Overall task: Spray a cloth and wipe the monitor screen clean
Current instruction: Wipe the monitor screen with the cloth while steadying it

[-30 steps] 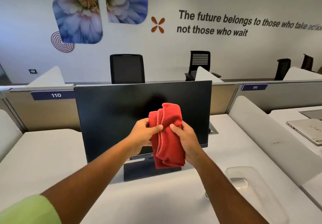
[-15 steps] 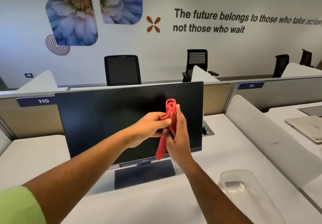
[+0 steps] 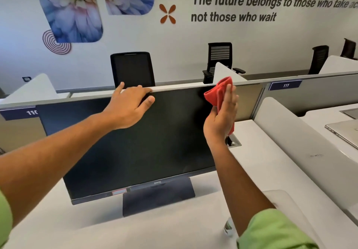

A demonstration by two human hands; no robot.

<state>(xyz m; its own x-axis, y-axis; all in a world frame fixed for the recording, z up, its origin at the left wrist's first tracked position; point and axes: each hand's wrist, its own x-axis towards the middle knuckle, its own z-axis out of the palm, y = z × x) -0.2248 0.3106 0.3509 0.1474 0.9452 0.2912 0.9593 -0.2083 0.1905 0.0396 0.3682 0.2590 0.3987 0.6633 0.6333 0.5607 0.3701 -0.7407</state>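
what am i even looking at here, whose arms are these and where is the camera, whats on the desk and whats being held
There is no machine here: these are a person's two bare arms, filmed by a wide-angle camera worn on their head, looking forward and down. That is why you see the arms from behind.

On the white desk stands a dark monitor, switched off or blank. The left hand rests on the monitor's top edge, fingers over the top and thumb on the front. The right hand presses a folded red cloth with straight fingers against the screen's upper right corner, ready to wipe.

Also on this desk, a clear plastic piece lies near the right arm, and a small cable hatch sits behind the monitor. On the next desk to the right lies a closed laptop. Office chairs stand behind the divider.
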